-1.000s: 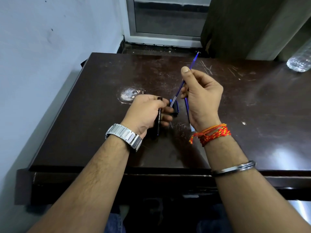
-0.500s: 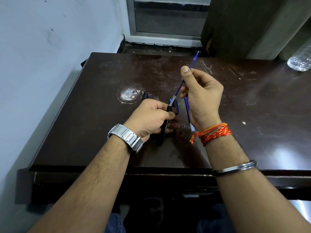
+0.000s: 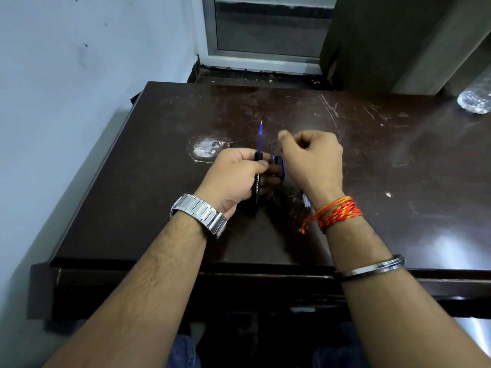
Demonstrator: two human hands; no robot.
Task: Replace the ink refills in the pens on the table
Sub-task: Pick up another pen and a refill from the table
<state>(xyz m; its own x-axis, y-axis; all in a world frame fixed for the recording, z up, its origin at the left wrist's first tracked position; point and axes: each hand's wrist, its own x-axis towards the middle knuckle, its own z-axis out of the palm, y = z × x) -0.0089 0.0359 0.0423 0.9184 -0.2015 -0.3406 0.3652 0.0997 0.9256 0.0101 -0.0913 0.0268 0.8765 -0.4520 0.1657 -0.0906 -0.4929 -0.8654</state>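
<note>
Pen barrel, black, clamped in curled fingers and thumb of left hand. Blue refill sticks up out of barrel just above thumb. Right hand just beside, fingers curled, thumb raised apart from them, nothing seen held. Dark pen part between both hands' fingertips.

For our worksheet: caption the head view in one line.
Left hand grips a black pen barrel, a blue refill protruding.
</note>
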